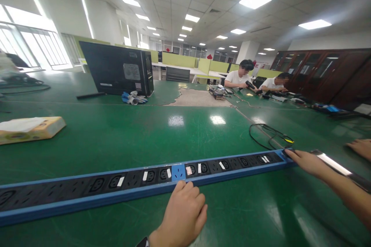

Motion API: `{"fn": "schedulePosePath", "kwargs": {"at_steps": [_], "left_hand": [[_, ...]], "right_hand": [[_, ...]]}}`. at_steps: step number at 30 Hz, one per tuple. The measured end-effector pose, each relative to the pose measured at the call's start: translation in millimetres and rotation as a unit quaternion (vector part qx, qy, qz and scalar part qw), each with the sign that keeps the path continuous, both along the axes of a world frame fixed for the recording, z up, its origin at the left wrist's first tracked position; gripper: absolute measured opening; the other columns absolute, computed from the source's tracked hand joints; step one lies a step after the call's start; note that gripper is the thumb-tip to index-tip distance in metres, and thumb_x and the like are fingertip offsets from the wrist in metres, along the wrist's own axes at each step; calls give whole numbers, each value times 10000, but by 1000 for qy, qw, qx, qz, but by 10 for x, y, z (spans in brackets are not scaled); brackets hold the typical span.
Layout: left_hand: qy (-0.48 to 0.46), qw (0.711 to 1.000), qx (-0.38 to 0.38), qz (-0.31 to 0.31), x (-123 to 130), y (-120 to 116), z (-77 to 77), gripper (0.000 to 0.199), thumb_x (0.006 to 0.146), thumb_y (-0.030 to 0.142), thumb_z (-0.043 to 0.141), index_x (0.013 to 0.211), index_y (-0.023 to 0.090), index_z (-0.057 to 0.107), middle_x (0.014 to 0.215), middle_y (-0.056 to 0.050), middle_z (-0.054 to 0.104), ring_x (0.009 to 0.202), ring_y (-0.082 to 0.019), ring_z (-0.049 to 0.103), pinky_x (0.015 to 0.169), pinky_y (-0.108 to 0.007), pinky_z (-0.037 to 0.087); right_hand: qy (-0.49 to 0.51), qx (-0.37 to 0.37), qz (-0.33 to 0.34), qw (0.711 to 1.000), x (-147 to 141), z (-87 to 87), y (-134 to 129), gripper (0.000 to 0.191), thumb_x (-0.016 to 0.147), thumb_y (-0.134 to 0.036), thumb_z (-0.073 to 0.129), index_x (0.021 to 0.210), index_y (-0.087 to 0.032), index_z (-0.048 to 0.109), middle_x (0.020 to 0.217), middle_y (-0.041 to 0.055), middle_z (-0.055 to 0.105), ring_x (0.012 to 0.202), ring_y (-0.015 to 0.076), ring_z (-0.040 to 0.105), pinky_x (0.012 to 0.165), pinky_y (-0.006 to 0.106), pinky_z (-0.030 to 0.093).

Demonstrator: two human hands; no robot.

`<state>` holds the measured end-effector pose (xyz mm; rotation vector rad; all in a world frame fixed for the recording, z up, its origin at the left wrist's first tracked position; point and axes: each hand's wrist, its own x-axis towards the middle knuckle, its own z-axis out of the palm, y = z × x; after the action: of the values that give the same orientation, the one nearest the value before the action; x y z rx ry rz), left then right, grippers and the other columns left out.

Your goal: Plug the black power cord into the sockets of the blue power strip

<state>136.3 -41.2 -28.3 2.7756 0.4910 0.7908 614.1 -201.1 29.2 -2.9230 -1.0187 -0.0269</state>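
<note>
A long blue power strip (179, 171) with black sockets, a blue socket block and several white stickers lies across the table. My left hand (184, 212) is curled into a loose fist against its front edge, near the blue socket; the fingertips are hidden, so I cannot tell what they hold, if anything. At the strip's right end, the fingers of my right hand (308, 162) are closed over the end piece. A coiled black cable (269, 133) with a yellow tag lies just behind that end.
Another person's hand (361, 148) rests at the right edge, near a dark bar (336, 164) reflecting light. A tissue pack (33, 129) lies left. Farther back are a black computer case (116, 67), gloves (135, 97) and two co-workers (236, 79) seated at the green table (139, 123).
</note>
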Motion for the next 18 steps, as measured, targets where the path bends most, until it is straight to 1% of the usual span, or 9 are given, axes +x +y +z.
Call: {"fn": "schedulePosePath", "kwargs": {"at_steps": [2, 4, 8, 13, 15, 18], "left_hand": [[1, 1000, -2, 3, 4, -6, 7, 179, 819, 263, 617, 678, 208, 521, 672, 26, 516, 719, -171, 420, 724, -351, 243], [1, 1000, -4, 6, 7, -12, 13, 174, 814, 261, 622, 679, 208, 526, 671, 27, 520, 716, -169, 421, 727, -350, 243], [2, 1000, 0, 9, 9, -10, 4, 179, 810, 263, 624, 673, 207, 524, 674, 23, 527, 718, -172, 422, 724, -351, 243], [4, 1000, 0, 3, 6, 1, -16, 174, 813, 267, 619, 677, 208, 527, 677, 23, 529, 718, -171, 423, 721, -351, 244], [3, 1000, -1, 3, 4, 1, -16, 178, 819, 269, 612, 675, 208, 526, 675, 23, 527, 717, -170, 422, 721, -353, 246], [4, 1000, -1, 3, 2, -2, -9, 180, 819, 273, 616, 679, 207, 526, 675, 24, 526, 719, -169, 423, 726, -353, 249]], "right_hand": [[20, -23, 17, 999, -19, 34, 5, 460, 948, -384, 346, 1111, -118, 684, 1072, 174, 691, 965, 292, 651, 811, 307, 454], [26, -38, 16, 999, -19, 57, 12, 461, 948, -361, 332, 1164, -120, 661, 1107, 190, 676, 997, 310, 639, 835, 327, 447], [36, -49, 3, 998, 30, 69, 28, 531, 959, -402, 279, 1181, -88, 645, 1151, 220, 651, 1042, 327, 623, 869, 345, 441], [36, -45, 6, 998, 89, 27, 31, 507, 953, -414, 309, 1190, -104, 632, 1181, 209, 640, 1054, 342, 612, 882, 366, 430], [29, -35, 9, 999, 94, -16, 28, 524, 949, -443, 312, 1157, -99, 648, 1138, 214, 657, 1020, 346, 624, 864, 372, 438], [18, -9, 10, 1000, 88, -103, 25, 507, 938, -447, 349, 997, -91, 705, 1011, 200, 700, 933, 317, 660, 811, 332, 465]]}}
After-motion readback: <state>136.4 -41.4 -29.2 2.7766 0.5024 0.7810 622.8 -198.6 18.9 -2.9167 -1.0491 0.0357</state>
